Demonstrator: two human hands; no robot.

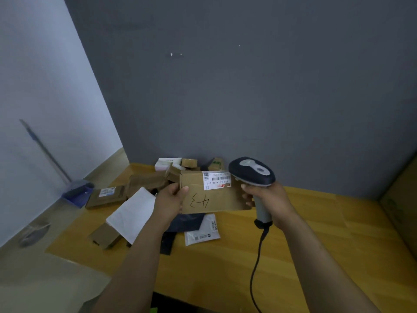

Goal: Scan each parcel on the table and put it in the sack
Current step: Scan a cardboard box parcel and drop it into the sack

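Gripping the cardboard parcel by its 9 o'clock edge, my left hand holds it above the table. My right hand clasps the barcode scanner at the parcel's 3 o'clock side, head by the label.

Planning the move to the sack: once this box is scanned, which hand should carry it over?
Left. The left hand grips the cardboard box, while the right hand is occupied holding the scanner.

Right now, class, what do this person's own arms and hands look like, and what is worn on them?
The left forearm and right forearm are bare to the picture's edge; no sleeve shows. The left hand and right hand wear no gloves; no watch, ring or band is visible.
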